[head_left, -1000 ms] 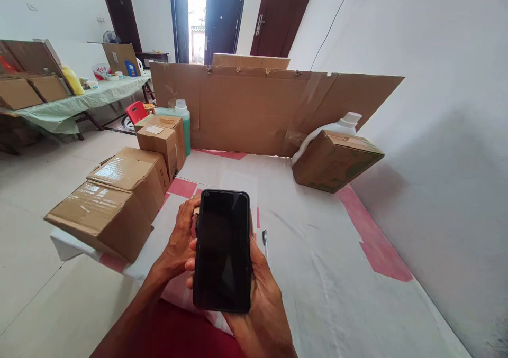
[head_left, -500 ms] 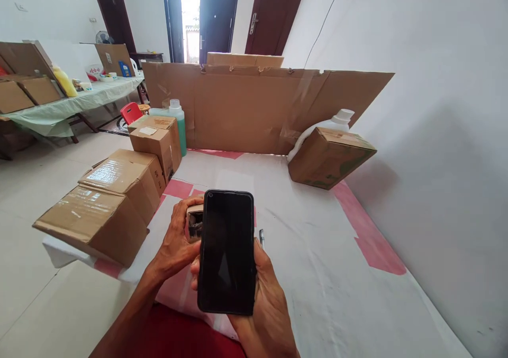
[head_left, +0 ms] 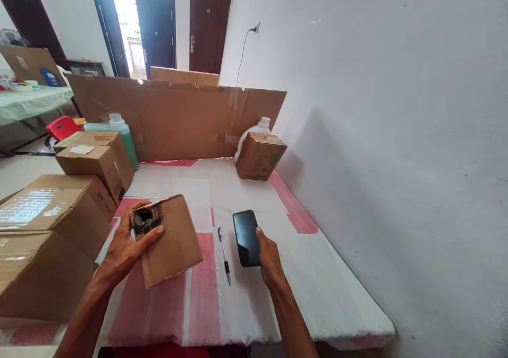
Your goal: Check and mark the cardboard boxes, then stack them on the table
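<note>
My left hand [head_left: 127, 244] grips a small brown cardboard box [head_left: 169, 241] by its open end, where something dark shows inside; the box is tilted just above the table. My right hand [head_left: 270, 257] rests on a black phone [head_left: 246, 237] that lies screen-up on the white and red table cover [head_left: 325, 273], fingers curled on its lower right edge. A pen [head_left: 224, 255] lies on the cover between the box and the phone.
Sealed cardboard boxes [head_left: 47, 226] are stacked along the left edge. A cardboard sheet [head_left: 174, 117] stands across the far end, with a green jug [head_left: 119, 130] at its left and a tilted box [head_left: 260, 156] against a white jug at its right. A white wall runs close on the right.
My right hand lowered the phone from in front of me onto the table to the right. My left hand brought the small box into full view. The camera swung right and down.
</note>
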### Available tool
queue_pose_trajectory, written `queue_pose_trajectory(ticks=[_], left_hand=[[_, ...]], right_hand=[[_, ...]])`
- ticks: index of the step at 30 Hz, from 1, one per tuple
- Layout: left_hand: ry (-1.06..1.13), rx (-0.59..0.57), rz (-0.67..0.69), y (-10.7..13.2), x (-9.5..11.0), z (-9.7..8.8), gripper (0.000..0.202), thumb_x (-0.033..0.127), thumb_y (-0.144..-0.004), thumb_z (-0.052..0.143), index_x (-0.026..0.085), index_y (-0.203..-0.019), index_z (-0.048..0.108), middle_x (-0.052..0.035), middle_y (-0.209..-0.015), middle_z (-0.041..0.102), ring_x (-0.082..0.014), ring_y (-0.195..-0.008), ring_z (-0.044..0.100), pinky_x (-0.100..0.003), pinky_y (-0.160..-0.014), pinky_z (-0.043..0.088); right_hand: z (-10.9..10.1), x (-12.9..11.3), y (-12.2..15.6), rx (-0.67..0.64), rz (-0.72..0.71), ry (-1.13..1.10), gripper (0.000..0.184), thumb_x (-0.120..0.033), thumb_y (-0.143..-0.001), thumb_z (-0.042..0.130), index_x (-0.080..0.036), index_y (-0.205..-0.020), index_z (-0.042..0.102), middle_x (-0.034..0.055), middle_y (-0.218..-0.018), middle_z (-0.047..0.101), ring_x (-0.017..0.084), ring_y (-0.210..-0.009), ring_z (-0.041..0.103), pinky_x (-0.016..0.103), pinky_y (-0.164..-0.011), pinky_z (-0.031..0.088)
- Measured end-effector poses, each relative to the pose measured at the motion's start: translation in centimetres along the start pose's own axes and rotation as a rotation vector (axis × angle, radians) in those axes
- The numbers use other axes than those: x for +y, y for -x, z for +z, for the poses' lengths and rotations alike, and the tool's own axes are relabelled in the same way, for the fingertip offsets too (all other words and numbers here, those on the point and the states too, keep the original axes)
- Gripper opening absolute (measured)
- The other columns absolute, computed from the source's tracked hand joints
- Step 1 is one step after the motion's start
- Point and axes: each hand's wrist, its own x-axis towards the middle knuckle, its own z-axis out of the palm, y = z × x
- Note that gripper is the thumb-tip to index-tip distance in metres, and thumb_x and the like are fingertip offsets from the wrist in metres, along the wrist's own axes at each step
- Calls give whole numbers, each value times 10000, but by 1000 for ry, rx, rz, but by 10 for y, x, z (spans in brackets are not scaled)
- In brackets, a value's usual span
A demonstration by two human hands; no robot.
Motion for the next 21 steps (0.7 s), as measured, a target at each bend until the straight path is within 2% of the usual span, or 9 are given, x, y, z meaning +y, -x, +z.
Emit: queue_pose_trajectory(ticks=[3, 6, 10, 13, 18, 21], left_hand=[[55, -12, 5, -7, 5, -1, 664, 657, -781, 739, 238, -1270, 577, -82, -1149, 691, -298, -1065, 667, -371, -886, 559], [83, -12, 15, -15, 8, -1, 560, 647, -857, 660, 232, -1228, 601, -78, -1172, 682, -284, -1102, 643, -362, -933, 530], [123, -39, 24, -26, 2, 0, 513, 637, -918, 581, 226, -1223, 615, -59, -1211, 676, -270, -1188, 599, -348, -995, 486], [154, -32, 1, -34, -4, 1, 523, 645, -916, 579, 216, -1212, 623, -56, -1197, 690, -275, -1215, 589, -344, -988, 495], [182, 21, -29, -48, -12, 0, 551, 672, -907, 582, 226, -1220, 663, -84, -1323, 691, -308, -1281, 586, -385, -1014, 513], [214, 55, -45, -58, -24, 1, 609, 717, -916, 532, 245, -1275, 668, -96, -1411, 665, -325, -1397, 526, -421, -1107, 466]], right_hand=[[-9, 24, -15, 83, -28, 235, 537, -728, -828, 523, -229, -631, 550, 9, -602, 585, 218, -710, 519, 339, -639, 380], [-18, 36, -21, 103, -59, 452, 446, -621, -847, 457, -251, -602, 503, 29, -596, 579, 234, -694, 514, 347, -641, 352], [-25, 43, -23, 108, -60, 709, 314, -474, -851, 438, -254, -663, 558, 114, -710, 663, 288, -708, 572, 382, -671, 364], [-26, 43, -22, 112, -68, 855, 341, -461, -899, 403, -244, -752, 622, 174, -859, 707, 332, -777, 628, 406, -676, 397], [-21, 40, -19, 156, -117, 1012, 400, -414, -933, 390, -168, -889, 703, 247, -1038, 663, 420, -1017, 631, 480, -753, 475], [1, 33, -11, 150, -261, 942, 412, -434, -924, 463, -134, -1039, 721, 244, -1146, 643, 424, -1158, 581, 534, -926, 486]])
